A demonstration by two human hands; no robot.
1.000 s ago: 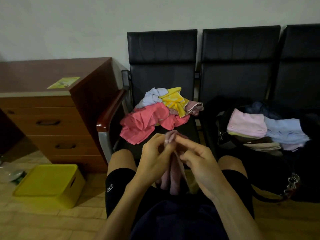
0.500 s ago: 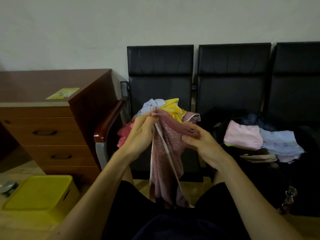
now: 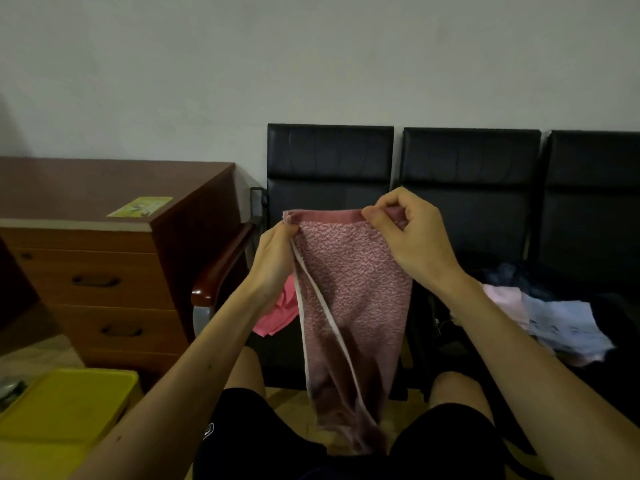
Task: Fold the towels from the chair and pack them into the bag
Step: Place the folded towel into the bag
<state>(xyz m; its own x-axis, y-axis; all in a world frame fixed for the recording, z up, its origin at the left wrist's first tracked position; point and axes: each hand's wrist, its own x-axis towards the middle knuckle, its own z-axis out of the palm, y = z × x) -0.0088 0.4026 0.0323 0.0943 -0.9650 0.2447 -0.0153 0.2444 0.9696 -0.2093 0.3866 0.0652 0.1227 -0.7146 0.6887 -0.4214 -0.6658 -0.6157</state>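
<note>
Before chair (image 3: 329,161) | L hand (image 3: 273,261), R hand (image 3: 408,237) pinch pink towel (image 3: 353,289) top edge | it screens coral towel (image 3: 277,317) | bag (image 3: 436,337) at R

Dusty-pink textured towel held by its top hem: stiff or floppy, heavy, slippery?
Likely floppy: the dusty-pink textured towel hangs limp below the left hand and right hand pinching its top hem. Probably light: pinches carry it. Textured weave suggests little slip.

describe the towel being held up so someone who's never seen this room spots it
Find the row of black chairs against the wall; in front of the leftmost one, the left hand and right hand hold a towel up by its top edge. It is dusty pink with a speckled weave and white edging, unlike the plain coral towel lying behind it.
</note>
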